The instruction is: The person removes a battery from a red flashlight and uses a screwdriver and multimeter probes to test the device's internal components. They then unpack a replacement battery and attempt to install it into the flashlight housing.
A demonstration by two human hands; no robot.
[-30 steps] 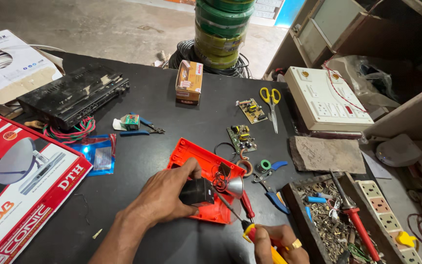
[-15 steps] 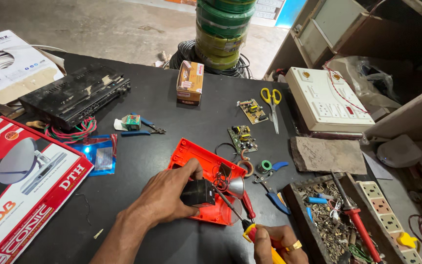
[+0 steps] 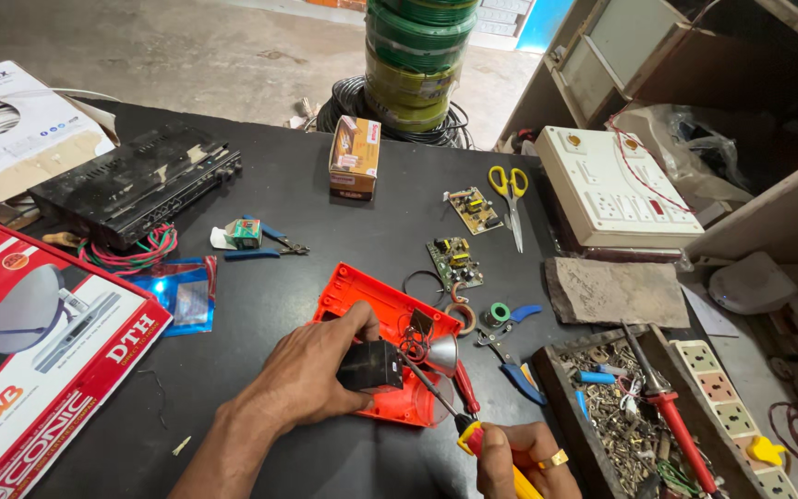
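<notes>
A small black block (image 3: 371, 365) is held in the left hand (image 3: 311, 379), with the thumb on its far side and the other fingers curled and pressed against its near side; it is boxy and dark, and it is kept just above the near part of an open red plastic casing (image 3: 362, 300) that lies on the black table (image 3: 260, 194), near the middle of the scene. Beside the block, on the right, a small silver funnel-shaped reflector (image 3: 442, 354) and some thin red wires (image 3: 413, 349) are seen over the casing. A screwdriver with a red and yellow handle (image 3: 477, 439) is gripped in the right hand (image 3: 524, 462), the fingers closed around the handle; its dark shaft is pointed towards the block, and the tip seems to touch it, though the exact contact cannot be told.

At the near right a shallow tray (image 3: 547, 370) is placed; it is filled with many small screws and metal bits, some blue pieces, and a red-handled tool (image 3: 671, 420) is laid across it. At the far left a white carton (image 3: 20, 139) is standing; its content cannot be told. A small brown cardboard box (image 3: 354, 157) is standing closed at the far middle; a large red flat box (image 3: 43, 351) is lying at the near left.
</notes>
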